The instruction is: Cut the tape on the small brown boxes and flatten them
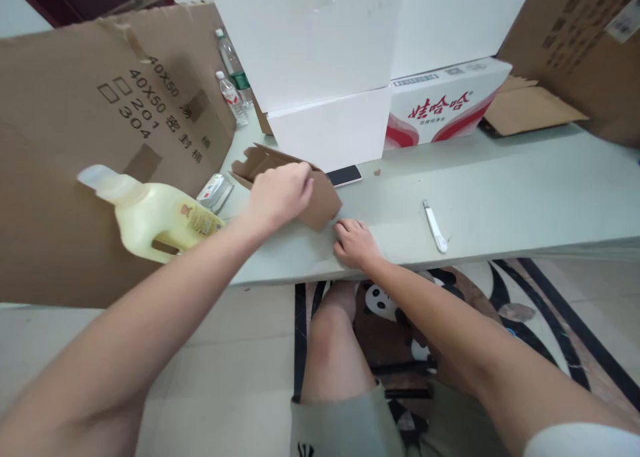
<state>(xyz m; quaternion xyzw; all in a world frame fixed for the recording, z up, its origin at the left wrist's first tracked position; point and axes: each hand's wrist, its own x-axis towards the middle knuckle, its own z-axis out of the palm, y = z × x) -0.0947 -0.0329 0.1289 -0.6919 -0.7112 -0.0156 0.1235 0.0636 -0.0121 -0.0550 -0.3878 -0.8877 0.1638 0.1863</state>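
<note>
Tabletop [500, 190], pale green. Carton [323, 202], brown, at tabletop's left part. Left hand [281, 193], fingers grasping carton's upper edge. Right hand [357, 243], beside carton's lower corner; finger grip cannot be told. Knife [435, 229], white, lying apart.

Small carton [324, 200] is matt cardbd., cutter handle [438, 235] & jug [145, 218] smooth plast., bottles [233, 101] shiny plast.

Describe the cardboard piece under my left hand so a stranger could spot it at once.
Find the white boxes on the pale green table. In front of them, left of the white-edged black rectangle, is a small brown cardboard piece. Unlike the large printed cardboard farther left, it sits under the left hand.
</note>
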